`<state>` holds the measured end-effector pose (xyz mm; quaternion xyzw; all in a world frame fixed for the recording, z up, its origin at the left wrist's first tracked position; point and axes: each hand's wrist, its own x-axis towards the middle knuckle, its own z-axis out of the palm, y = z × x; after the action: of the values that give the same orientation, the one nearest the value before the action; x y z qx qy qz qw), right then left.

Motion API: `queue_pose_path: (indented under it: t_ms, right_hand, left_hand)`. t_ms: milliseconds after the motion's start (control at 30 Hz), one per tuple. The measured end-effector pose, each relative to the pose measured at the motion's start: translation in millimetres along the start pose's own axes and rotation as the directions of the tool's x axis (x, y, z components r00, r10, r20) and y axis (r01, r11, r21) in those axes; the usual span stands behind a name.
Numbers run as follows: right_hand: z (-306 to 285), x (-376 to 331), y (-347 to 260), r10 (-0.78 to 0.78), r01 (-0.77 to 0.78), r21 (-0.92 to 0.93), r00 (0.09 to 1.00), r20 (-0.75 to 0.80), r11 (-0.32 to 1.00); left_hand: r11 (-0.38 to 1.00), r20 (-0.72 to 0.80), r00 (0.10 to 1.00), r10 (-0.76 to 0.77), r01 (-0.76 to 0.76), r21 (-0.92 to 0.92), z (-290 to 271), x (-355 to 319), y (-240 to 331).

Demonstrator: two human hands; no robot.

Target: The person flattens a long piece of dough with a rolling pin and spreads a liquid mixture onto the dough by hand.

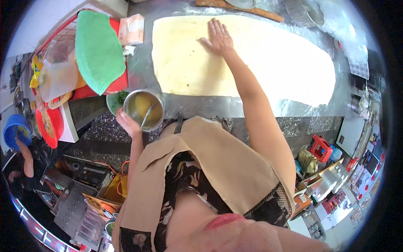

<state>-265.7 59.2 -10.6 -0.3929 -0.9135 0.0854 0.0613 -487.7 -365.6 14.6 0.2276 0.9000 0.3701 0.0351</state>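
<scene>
Two hands at work. Left hand grips the rim of a steel cup holding yellow liquid and a spoon, at the table's near edge. Right hand, open and flat, fingers spread, presses on a wide pale dough sheet covering the steel table. Green cloth lies far left; cluttered kitchen shelves right.

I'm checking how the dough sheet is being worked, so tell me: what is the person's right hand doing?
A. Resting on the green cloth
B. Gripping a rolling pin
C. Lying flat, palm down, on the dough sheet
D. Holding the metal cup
C: the right hand lies spread, palm down, on the pale dough sheet, while the left hand holds the metal cup at the counter edge.
</scene>
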Motion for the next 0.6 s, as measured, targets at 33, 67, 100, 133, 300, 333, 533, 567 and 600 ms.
queue_pose_path:
  t_ms: [33, 67, 100, 133, 300, 333, 533, 567, 600]
  right_hand:
    - [-1, 0, 16, 0.003, -0.003, -0.02, 1.0, -0.015, 1.0]
    - [-3, 0, 32, 0.005, -0.005, -0.021, 1.0, -0.015, 1.0]
    - [-6, -2, 48, 0.02, -0.021, -0.042, 0.999, -0.026, 0.999]
    - [-6, -6, 65, 0.039, -0.041, -0.062, 0.999, -0.036, 0.997]
    - [-18, -17, 109, 0.122, -0.123, -0.021, 0.992, -0.026, 0.992]
    - [-17, -18, 109, 0.176, -0.176, -0.006, 0.983, -0.052, 0.984]
    - [-20, -16, 114, 0.271, -0.271, 0.024, 0.962, 0.017, 0.962]
    - [-24, -14, 112, 0.285, -0.294, 0.059, 0.95, 0.126, 0.954]
    - [-26, -17, 116, 0.288, -0.295, 0.05, 0.951, 0.115, 0.954]
  left_hand:
    - [1.0, 0.001, 1.0, 0.011, -0.011, -0.008, -2, 1, -3]
    - [1.0, 0.002, 1.0, 0.022, -0.022, -0.016, -2, 1, -5]
    - [1.0, 0.009, 1.0, 0.011, -0.011, 0.01, -3, -1, -2]
    - [0.999, 0.018, 1.0, 0.002, -0.003, 0.038, -5, 0, 3]
    - [0.994, 0.009, 0.999, -0.041, 0.04, 0.103, -9, 0, 1]
    - [0.994, 0.011, 0.999, -0.046, 0.044, 0.104, -10, 0, 0]
    - [0.993, -0.01, 0.997, -0.075, 0.075, 0.092, -5, 1, 4]
    - [0.993, -0.019, 0.997, -0.077, 0.078, 0.091, -9, 0, 2]
    - [0.994, -0.007, 0.997, -0.078, 0.078, 0.072, -4, 1, 7]
